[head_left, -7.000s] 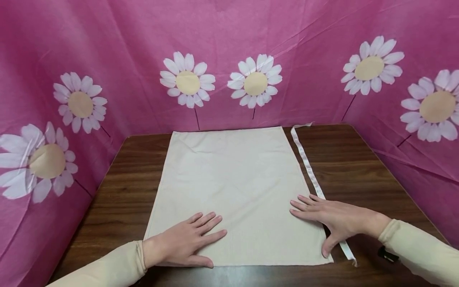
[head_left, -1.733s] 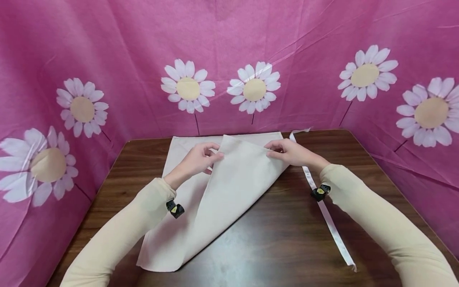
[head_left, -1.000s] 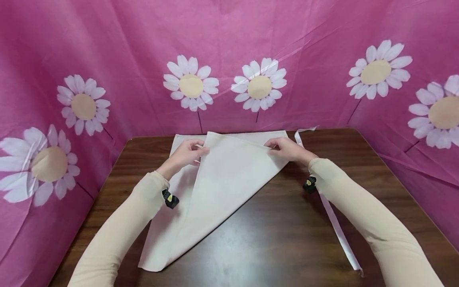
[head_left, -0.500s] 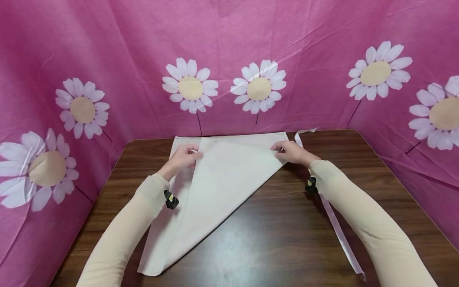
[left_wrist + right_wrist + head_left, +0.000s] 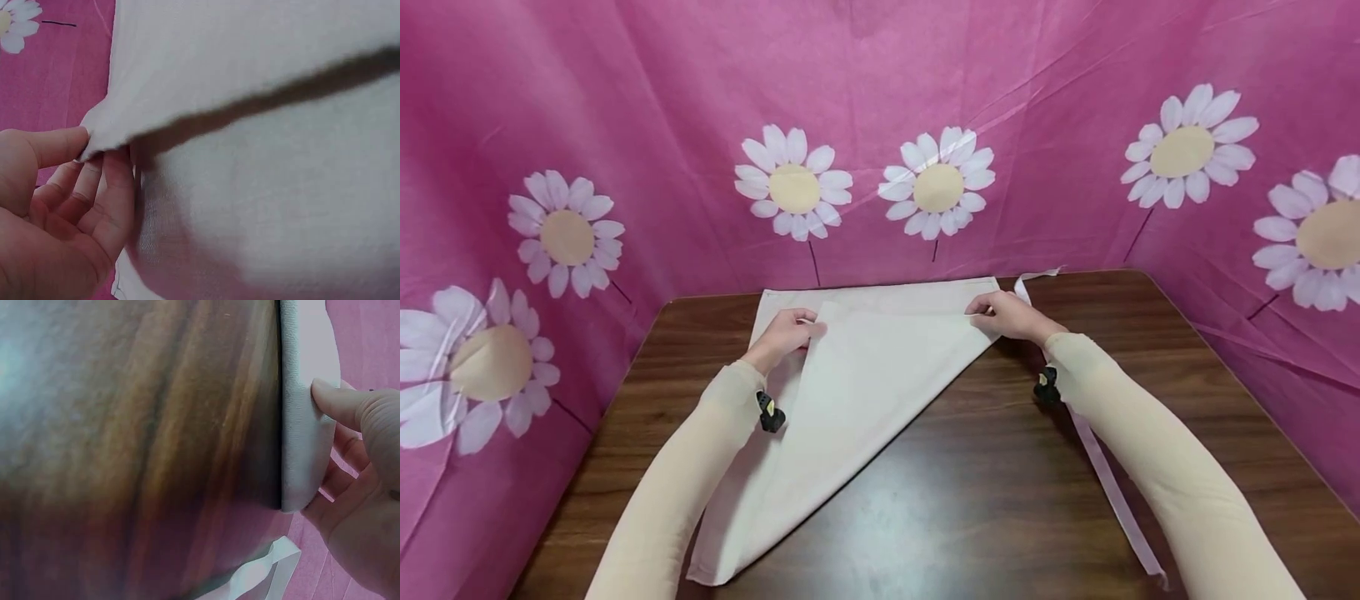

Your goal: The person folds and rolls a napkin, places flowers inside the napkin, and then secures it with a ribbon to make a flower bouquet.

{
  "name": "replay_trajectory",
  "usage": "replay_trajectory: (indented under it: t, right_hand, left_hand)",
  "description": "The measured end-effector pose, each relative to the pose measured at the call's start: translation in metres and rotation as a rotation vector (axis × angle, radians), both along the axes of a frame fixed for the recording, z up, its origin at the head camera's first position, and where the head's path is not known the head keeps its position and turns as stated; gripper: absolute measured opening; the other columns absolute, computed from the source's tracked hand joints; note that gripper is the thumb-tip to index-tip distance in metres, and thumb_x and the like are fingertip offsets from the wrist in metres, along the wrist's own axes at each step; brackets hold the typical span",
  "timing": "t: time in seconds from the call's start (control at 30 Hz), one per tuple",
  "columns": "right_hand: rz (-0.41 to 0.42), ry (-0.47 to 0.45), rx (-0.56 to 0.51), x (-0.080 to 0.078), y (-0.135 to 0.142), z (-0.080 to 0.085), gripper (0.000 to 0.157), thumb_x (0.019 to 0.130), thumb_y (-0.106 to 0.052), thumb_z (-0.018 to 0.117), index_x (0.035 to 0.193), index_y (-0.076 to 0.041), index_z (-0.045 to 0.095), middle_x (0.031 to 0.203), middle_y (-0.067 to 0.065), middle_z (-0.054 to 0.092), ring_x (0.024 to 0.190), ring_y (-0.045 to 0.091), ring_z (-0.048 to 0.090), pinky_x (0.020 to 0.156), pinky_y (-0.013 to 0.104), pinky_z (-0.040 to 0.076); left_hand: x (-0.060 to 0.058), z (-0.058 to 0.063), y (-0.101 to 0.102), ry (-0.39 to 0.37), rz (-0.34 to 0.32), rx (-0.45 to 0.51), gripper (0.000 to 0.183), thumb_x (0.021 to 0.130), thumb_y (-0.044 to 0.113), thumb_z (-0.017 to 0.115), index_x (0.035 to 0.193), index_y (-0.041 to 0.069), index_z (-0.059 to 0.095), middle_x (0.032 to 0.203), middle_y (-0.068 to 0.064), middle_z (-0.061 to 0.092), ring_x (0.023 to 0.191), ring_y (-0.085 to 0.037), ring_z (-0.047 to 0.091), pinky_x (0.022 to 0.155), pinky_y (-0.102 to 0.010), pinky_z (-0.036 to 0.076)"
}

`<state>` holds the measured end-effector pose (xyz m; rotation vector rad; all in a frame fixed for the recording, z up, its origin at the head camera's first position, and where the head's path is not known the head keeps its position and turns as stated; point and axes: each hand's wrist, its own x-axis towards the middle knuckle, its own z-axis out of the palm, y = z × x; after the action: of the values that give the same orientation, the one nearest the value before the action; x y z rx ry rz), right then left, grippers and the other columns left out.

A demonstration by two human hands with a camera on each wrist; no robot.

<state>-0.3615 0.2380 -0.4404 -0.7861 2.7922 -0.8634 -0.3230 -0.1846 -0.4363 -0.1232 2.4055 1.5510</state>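
A cream cloth [image 5: 865, 383] lies on the table with its near right part folded over toward the back left, so a long slanting fold runs from front left to back right. My left hand [image 5: 784, 335] pinches the folded flap's corner between thumb and fingers; in the left wrist view the flap edge is lifted, with a dark shadow under it on the lower layer. At the back right, my right hand [image 5: 1011, 317] pinches the flap's other end near the fold, thumb on top and fingers beneath, as the right wrist view shows.
A white ribbon [image 5: 1112, 492] runs down the table right of the cloth, partly under the right forearm. The brown wood-grain table [image 5: 970, 483] reaches back to a pink curtain [image 5: 865, 67] printed with daisies. Small black devices sit at both wrists.
Earlier the cloth lay flat under both spread hands. Its near right part was then folded over, and the flap's corner shifted left and down toward the lower layer; over the last half second little moved.
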Motion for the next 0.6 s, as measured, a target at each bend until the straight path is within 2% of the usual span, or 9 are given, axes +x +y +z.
replay_trajectory:
  t: [0.3, 0.43, 0.6]
  right_hand:
    - [-0.007, 0.042, 0.019, -0.012, -0.004, 0.0, 0.022, 0.099, -0.011, 0.065, 0.117, 0.001, 0.071, 0.107, 0.014, 0.072, 0.1, 0.029, 0.065, 0.091, 0.049, 0.049]
    - [-0.018, 0.059, 0.044, -0.013, -0.001, 0.0, 0.021, 0.098, -0.008, 0.065, 0.116, 0.001, 0.071, 0.102, 0.013, 0.071, 0.095, 0.027, 0.064, 0.088, 0.047, 0.049]
    - [0.0, 0.063, 0.086, -0.011, 0.003, 0.005, 0.02, 0.097, -0.005, 0.064, 0.114, 0.003, 0.071, 0.098, 0.011, 0.071, 0.088, 0.026, 0.063, 0.082, 0.046, 0.05]
  left_hand:
    - [-0.012, 0.006, -0.021, 0.044, 0.048, -0.059, 0.033, 0.1, 0.019, 0.063, 0.125, -0.002, 0.058, 0.109, -0.011, 0.059, 0.092, -0.018, 0.06, 0.079, -0.033, 0.055]
    - [-0.015, 0.006, -0.029, 0.015, 0.073, -0.058, 0.036, 0.101, 0.019, 0.062, 0.129, -0.002, 0.055, 0.111, -0.011, 0.055, 0.091, -0.018, 0.058, 0.078, -0.034, 0.056]
    - [-0.013, -0.002, -0.029, -0.047, 0.074, -0.068, 0.036, 0.102, 0.019, 0.06, 0.132, -0.002, 0.054, 0.122, -0.015, 0.056, 0.098, -0.02, 0.057, 0.084, -0.036, 0.055]
